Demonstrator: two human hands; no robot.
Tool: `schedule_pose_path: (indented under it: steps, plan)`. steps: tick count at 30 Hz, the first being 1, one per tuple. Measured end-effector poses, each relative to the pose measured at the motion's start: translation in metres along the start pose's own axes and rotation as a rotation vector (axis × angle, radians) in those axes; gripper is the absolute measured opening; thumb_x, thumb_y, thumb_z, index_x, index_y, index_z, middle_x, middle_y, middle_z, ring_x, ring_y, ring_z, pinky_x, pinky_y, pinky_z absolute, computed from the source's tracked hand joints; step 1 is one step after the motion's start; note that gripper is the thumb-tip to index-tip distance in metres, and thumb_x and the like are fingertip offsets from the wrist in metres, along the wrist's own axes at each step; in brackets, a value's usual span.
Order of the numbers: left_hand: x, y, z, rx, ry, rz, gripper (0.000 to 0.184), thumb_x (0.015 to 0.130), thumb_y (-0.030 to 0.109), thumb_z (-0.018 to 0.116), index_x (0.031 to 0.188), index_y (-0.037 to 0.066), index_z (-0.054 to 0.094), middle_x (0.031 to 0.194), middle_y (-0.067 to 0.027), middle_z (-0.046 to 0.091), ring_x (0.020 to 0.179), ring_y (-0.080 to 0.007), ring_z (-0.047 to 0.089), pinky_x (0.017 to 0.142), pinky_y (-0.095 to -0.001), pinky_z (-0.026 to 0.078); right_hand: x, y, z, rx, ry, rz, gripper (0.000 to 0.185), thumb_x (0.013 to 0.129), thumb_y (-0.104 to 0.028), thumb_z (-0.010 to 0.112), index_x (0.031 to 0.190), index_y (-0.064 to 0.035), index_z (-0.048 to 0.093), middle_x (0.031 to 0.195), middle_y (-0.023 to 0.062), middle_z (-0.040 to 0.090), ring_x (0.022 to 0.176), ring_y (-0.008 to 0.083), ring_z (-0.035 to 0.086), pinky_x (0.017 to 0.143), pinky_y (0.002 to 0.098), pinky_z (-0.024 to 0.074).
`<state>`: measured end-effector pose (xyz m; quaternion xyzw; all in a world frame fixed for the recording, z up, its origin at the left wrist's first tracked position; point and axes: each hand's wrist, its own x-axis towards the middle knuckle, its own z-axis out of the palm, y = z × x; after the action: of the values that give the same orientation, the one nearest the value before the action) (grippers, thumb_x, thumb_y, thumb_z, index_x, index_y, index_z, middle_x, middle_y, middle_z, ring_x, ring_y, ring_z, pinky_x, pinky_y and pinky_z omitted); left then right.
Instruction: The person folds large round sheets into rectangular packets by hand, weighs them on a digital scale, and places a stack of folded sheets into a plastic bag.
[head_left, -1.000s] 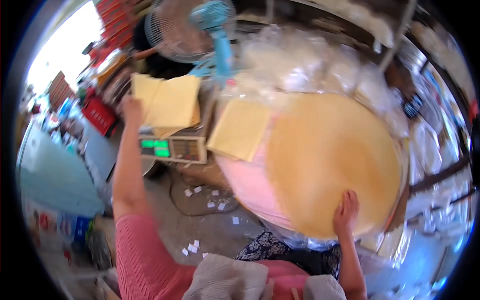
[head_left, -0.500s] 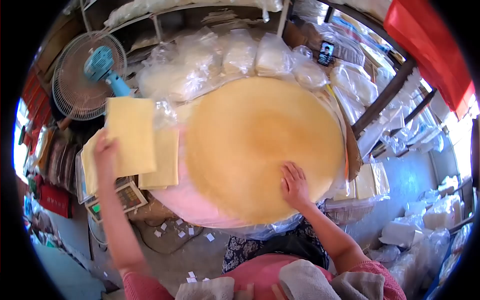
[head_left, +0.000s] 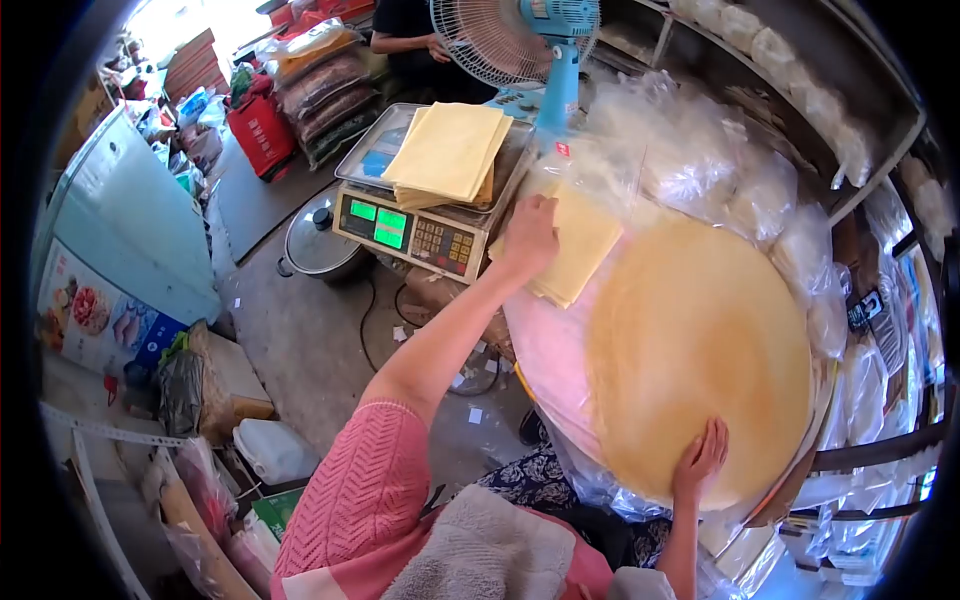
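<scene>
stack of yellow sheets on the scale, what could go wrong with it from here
The stack lies on the scale with nothing visible tying it, so a bump might shift it; the left arm passes close to the scale's front corner. Also, the left hand is at a second pile of similar-looking sheets, so sheets from the two could perhaps get mixed up.

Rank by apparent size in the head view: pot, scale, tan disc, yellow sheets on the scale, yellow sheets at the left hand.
1. Tan disc
2. Scale
3. Yellow sheets on the scale, yellow sheets at the left hand: too alike to rank
4. Pot
</scene>
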<state>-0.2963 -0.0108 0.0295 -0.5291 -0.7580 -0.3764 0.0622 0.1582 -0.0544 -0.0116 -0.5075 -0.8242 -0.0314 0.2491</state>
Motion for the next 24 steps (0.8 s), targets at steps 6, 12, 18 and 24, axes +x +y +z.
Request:
schedule_pose_path:
  steps: [6,12,18,24]
  plan:
    - [-0.006,0.0,-0.009,-0.015,-0.038,-0.011,0.043,0.074,0.008,0.062,0.115,-0.002,0.053,0.116,-0.0172,0.054,0.109,-0.0346,0.049,0.094,-0.04,0.041,0.0,-0.002,0.0,0.0,0.0,0.002,0.036,0.091,-0.009,0.043,0.123,0.0027,0.051,0.131,0.0172,0.048,0.125,0.0333,0.04,0.105,0.0422,0.0297]
    - [-0.007,-0.009,-0.006,0.074,-0.142,-0.1,0.038,0.073,0.013,0.065,0.106,-0.003,0.054,0.108,-0.0189,0.056,0.105,-0.0347,0.051,0.092,-0.0398,0.043,-0.001,0.0,0.001,0.01,-0.002,0.001,0.036,0.09,-0.008,0.043,0.123,0.0029,0.051,0.13,0.0179,0.048,0.124,0.0343,0.041,0.105,0.0432,0.0303]
    - [0.001,-0.003,-0.014,0.197,-0.32,-0.206,0.044,0.068,0.025,0.072,0.099,-0.003,0.058,0.101,-0.0208,0.06,0.097,-0.033,0.058,0.087,-0.0375,0.047,-0.003,0.002,0.0,0.031,0.035,0.011,0.034,0.086,-0.008,0.048,0.118,0.0032,0.053,0.126,0.0196,0.049,0.12,0.0378,0.043,0.102,0.0457,0.0326]
    - [0.008,-0.026,0.0,-0.073,-0.316,-0.258,0.037,0.069,0.02,0.071,0.096,-0.004,0.06,0.094,-0.0205,0.064,0.088,-0.0337,0.063,0.08,-0.0386,0.049,0.0,-0.002,-0.004,0.07,0.051,0.051,0.034,0.085,-0.008,0.051,0.117,0.0027,0.053,0.124,0.0191,0.05,0.119,0.0381,0.044,0.1,0.0463,0.0343]
